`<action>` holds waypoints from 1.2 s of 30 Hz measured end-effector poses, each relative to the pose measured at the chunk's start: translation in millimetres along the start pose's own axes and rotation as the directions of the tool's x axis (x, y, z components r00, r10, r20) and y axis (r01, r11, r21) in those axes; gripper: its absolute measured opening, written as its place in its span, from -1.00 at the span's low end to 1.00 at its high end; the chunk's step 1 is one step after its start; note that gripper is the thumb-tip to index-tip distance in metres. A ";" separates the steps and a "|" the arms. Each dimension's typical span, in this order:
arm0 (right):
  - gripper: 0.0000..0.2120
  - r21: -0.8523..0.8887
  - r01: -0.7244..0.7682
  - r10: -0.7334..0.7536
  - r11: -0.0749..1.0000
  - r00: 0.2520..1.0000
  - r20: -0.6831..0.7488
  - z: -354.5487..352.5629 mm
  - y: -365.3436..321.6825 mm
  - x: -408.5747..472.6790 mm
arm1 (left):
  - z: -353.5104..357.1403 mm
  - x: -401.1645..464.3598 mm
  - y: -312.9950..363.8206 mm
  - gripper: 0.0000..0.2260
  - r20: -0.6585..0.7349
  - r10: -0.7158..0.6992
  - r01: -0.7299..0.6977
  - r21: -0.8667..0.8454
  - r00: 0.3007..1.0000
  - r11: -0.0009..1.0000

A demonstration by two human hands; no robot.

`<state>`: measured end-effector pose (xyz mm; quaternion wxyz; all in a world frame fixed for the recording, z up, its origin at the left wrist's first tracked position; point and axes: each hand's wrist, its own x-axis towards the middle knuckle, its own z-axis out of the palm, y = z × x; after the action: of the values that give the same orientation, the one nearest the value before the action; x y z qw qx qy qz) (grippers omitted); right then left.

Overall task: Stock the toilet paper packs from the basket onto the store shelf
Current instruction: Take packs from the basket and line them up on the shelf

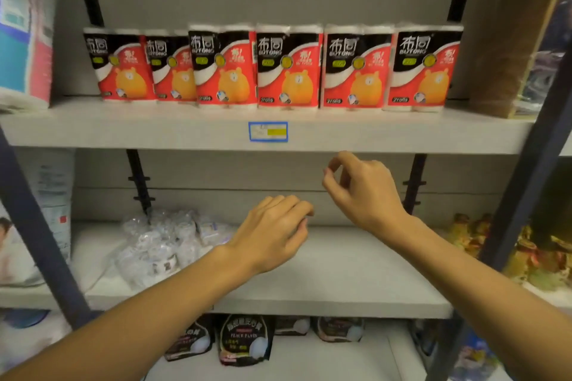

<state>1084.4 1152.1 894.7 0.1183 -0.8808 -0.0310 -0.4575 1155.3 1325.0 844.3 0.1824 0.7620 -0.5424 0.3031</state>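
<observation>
Several red, black and white toilet paper packs with an orange bear stand upright in a row on the upper grey shelf. Both of my hands hang below that shelf and hold nothing. My left hand is in front of the middle shelf, palm down, its fingers loosely curled. My right hand is higher and further right, just under the upper shelf's front edge, with loosely bent fingers. The basket is out of view.
A blue price tag sits on the upper shelf's edge. Clear-wrapped white rolls lie on the middle shelf at left. Black pouches stand on the bottom shelf. Dark uprights frame the bay; other goods flank it.
</observation>
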 end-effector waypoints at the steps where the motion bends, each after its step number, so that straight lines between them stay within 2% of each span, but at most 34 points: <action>1: -0.88 -0.011 -0.004 0.004 1.000 1.000 -0.001 11.0 -1.0 -15.6 | 11.9 -17.7 -1.5 -0.82 0.025 -0.005 0.005 -0.021 1.000 1.000; 9: -0.87 -0.042 -0.081 0.082 0.996 0.996 0.041 126.7 -0.6 -189.5 | 144.3 -180.0 -4.9 -0.77 0.118 -0.058 0.069 -0.090 0.991 0.993; 12: -0.85 -0.055 -0.116 0.124 0.992 0.978 0.168 174.0 6.5 -275.3 | 207.3 -250.8 7.6 -0.74 0.170 -0.032 0.044 -0.071 0.985 0.997; 15: -0.83 -0.108 -0.155 0.175 0.982 0.962 0.209 216.0 14.7 -360.9 | 264.9 -315.3 18.3 -0.76 0.173 -0.021 0.039 -0.102 0.985 0.994; 19: -0.84 -0.193 -0.239 0.292 0.952 0.899 0.326 261.8 22.3 -465.2 | 335.3 -396.8 27.9 -0.80 0.233 -0.074 0.111 -0.148 0.970 0.983; 22: -0.84 -0.242 -0.320 0.395 0.916 0.825 0.404 294.7 24.1 -543.0 | 390.0 -461.8 35.2 -0.79 0.311 -0.151 0.213 -0.179 0.939 0.960; 24: -0.83 -0.287 -0.339 0.439 0.896 0.771 0.460 313.0 24.3 -592.1 | 418.8 -503.0 40.6 -0.78 0.378 -0.153 0.240 -0.195 0.913 0.951; 27: -0.83 -0.331 -0.399 0.518 0.855 0.687 0.510 337.3 23.5 -644.7 | 433.5 -553.7 48.1 -0.73 0.449 -0.150 0.259 -0.192 0.881 0.947; 30: -0.81 -0.355 -0.438 0.562 0.826 0.590 0.579 354.8 19.9 -663.0 | 419.4 -572.8 36.1 -0.67 0.507 -0.194 0.283 -0.104 0.840 0.954; 34: -0.80 -0.286 -0.518 0.570 0.806 0.550 0.610 379.6 15.7 -646.9 | 403.5 -572.8 6.1 -0.75 0.450 -0.293 0.354 -0.055 0.844 0.934; 36: -0.79 -0.251 -0.531 0.557 0.809 0.557 0.616 400.5 12.1 -636.8 | 415.5 -585.0 3.8 -0.75 0.481 -0.281 0.335 -0.029 0.830 0.942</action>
<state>1037.2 1269.3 153.0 0.2186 -0.9513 0.2105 -0.0547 1128.2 1490.4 146.7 0.1342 0.8785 -0.4563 0.0447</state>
